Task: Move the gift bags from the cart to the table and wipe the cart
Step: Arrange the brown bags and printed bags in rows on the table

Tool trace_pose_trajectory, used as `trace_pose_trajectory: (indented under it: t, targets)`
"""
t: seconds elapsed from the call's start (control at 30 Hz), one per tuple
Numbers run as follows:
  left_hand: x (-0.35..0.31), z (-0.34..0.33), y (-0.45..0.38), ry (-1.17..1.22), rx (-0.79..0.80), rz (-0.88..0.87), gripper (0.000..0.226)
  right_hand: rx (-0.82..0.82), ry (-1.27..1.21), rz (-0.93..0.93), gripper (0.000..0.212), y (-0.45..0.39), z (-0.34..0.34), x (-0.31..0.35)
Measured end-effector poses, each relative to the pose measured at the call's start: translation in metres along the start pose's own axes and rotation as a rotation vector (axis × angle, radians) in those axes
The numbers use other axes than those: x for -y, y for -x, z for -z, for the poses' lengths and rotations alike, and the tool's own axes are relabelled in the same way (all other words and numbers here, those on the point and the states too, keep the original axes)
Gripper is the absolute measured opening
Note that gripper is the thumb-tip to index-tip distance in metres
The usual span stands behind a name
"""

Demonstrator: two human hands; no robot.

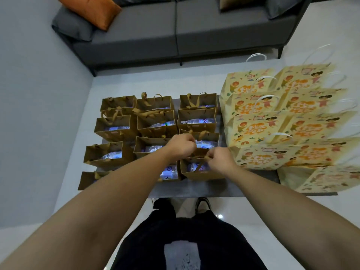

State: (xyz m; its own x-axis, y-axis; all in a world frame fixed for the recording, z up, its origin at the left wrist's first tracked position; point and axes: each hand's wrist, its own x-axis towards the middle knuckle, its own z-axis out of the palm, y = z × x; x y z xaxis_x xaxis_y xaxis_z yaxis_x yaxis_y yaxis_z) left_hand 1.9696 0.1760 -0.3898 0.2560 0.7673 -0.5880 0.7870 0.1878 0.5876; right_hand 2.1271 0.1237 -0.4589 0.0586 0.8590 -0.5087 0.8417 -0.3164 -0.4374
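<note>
Several small brown gift bags (116, 126) with ribbon handles stand in rows on a low grey table (194, 189); clear bottles lie inside them. My left hand (180, 146) and my right hand (220, 160) both pinch the ribbon handles of the front brown bag (198, 172) near the table's front edge. Several larger cream gift bags (261, 157) printed with cartoon children and orange lettering stand packed together on the right part of the table. No cart is in view.
A grey sofa (175, 34) with an orange cushion (91, 9) and grey cushions stands behind the table. White tiled floor (78, 114) lies around the table. My legs and shoes (202, 203) are right at the table's front edge.
</note>
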Motion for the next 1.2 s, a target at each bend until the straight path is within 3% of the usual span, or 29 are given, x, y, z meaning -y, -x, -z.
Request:
trace_pose_trajectory:
  t: [0.3,0.4,0.5,0.63,0.73,0.83,1.0,1.1,1.2]
  targets:
    - [0.096,0.025,0.014,-0.147,-0.064,0.222,0.014,0.069,0.169,-0.069,0.020,-0.027,-0.020,0.001]
    - [0.119,0.030,0.015,-0.210,-0.050,0.246,0.018,-0.047,0.258,-0.029,0.024,-0.031,-0.027,0.010]
    - [0.136,0.034,0.016,-0.233,-0.024,0.252,0.021,-0.137,0.249,0.131,0.016,-0.027,-0.038,0.029]
    - [0.164,0.036,0.015,-0.206,-0.018,0.280,0.019,0.081,0.140,0.248,0.010,-0.028,-0.073,0.064]
    - [0.187,0.037,0.016,-0.195,0.044,0.297,0.020,0.317,0.171,0.264,0.017,-0.032,-0.111,0.086]
    - [0.209,0.040,0.014,-0.189,0.081,0.312,0.022,0.385,0.213,0.260,0.028,-0.039,-0.151,0.103]
    - [0.253,0.046,0.000,-0.114,0.035,0.312,0.017,0.359,0.166,0.159,0.038,-0.055,-0.194,0.124]
    - [0.273,0.053,-0.009,-0.086,0.043,0.350,0.023,0.258,-0.011,0.105,0.034,-0.058,-0.203,0.132]
    - [0.286,0.057,-0.021,-0.058,0.058,0.379,0.023,0.146,-0.138,0.170,0.037,-0.060,-0.203,0.139]
